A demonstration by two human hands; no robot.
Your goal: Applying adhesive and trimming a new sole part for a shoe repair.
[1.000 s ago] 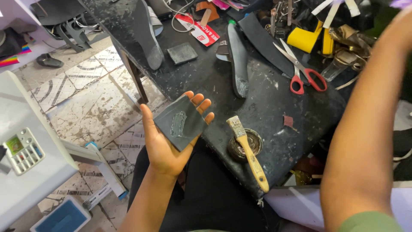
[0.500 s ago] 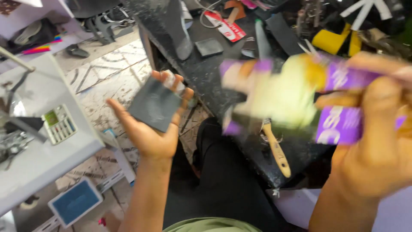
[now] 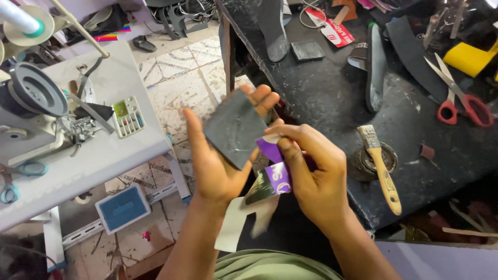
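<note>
My left hand (image 3: 218,161) lies palm up over my lap and holds a flat dark grey square piece (image 3: 234,128) on its fingers. My right hand (image 3: 314,176) is closed on a purple and pale yellow flexible cutout (image 3: 270,179), and presses its top edge against the lower right side of the grey piece. A pale tail of the cutout (image 3: 236,225) hangs down below both hands.
A black worktable (image 3: 332,98) at right carries a wooden-handled brush (image 3: 381,168) on a round tin, red-handled scissors (image 3: 459,101), dark shoe soles (image 3: 376,67) and a yellow block (image 3: 469,57). A sewing machine (image 3: 46,119) on a grey table stands at left over a tiled floor.
My right hand reached away, came back blurred with the purple and yellow cutout, and now holds it against the grey piece. My left hand kept the piece; the view shifted left.
</note>
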